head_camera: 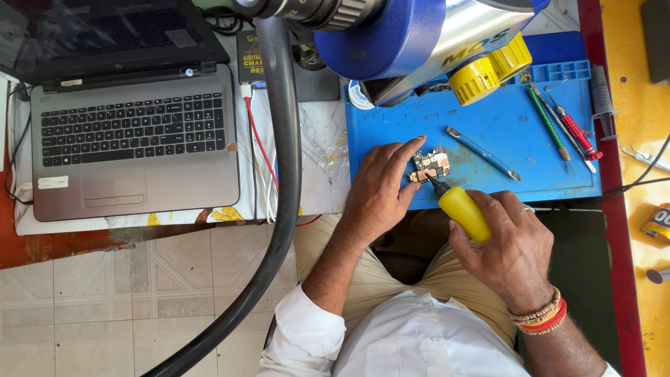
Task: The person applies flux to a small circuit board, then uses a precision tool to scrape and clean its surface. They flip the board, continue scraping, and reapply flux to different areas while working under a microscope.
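Note:
A small circuit board [431, 165] lies near the front of a blue work mat [502, 132]. My left hand [380, 188] rests on the mat and pins the board's left side with its fingertips. In my right hand [513, 248] is a yellow-handled screwdriver [462, 209], its dark tip touching the board's lower edge. Red and orange thread bands circle my right wrist.
A blue and silver microscope head [426, 35] with yellow knobs hangs over the mat. Tweezers [483, 153], a green tool [548, 122] and a red screwdriver [576, 129] lie on the mat's right. An open grey laptop [132, 132] sits at left, beside a thick black hose [283, 153].

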The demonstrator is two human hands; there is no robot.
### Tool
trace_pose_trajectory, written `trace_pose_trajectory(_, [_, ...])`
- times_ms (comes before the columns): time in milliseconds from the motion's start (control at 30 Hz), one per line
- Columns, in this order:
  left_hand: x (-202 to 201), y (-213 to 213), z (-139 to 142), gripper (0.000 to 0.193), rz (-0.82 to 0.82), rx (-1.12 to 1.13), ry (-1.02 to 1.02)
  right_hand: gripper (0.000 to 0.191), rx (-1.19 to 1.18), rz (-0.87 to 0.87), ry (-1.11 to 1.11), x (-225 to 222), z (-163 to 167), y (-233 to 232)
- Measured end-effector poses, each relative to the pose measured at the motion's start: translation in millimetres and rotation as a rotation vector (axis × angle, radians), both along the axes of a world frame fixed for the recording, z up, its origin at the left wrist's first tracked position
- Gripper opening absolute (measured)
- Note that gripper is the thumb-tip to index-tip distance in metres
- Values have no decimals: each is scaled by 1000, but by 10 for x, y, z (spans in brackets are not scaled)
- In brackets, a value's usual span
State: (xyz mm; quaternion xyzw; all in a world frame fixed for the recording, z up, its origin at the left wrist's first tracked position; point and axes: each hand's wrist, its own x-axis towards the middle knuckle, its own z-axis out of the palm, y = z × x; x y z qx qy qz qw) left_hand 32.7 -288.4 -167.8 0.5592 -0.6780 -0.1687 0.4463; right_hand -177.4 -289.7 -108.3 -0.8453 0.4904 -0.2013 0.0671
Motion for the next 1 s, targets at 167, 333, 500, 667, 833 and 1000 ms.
trace_pose_trajectory(167, [-1, -6, -10, 85, -4, -5, 2, 42, -11, 2, -3, 5, -1, 0])
trace_pose_trajectory(333, [4, -3, 0, 85, -2, 1, 3, 42, -19, 6, -5, 7, -3, 1])
trace_pose_trajectory(500, [-3, 2, 5, 85, -4, -5, 5, 42, -19, 5, -6, 4, -4, 4])
trace_pose_trajectory(667, [-1, -2, 9, 85, -3, -6, 7, 42, -17, -2, 8, -6, -2, 10])
trace_pose_trajectory(833, [-1, 0, 7, 84, 1, -2, 4, 42, -15, -8, 0, -20, 6, 14])
trace_pose_trajectory(1000, [-15, -3, 0, 84, 2, -6, 0, 41, -15, -11, -1, -27, 13, 19])
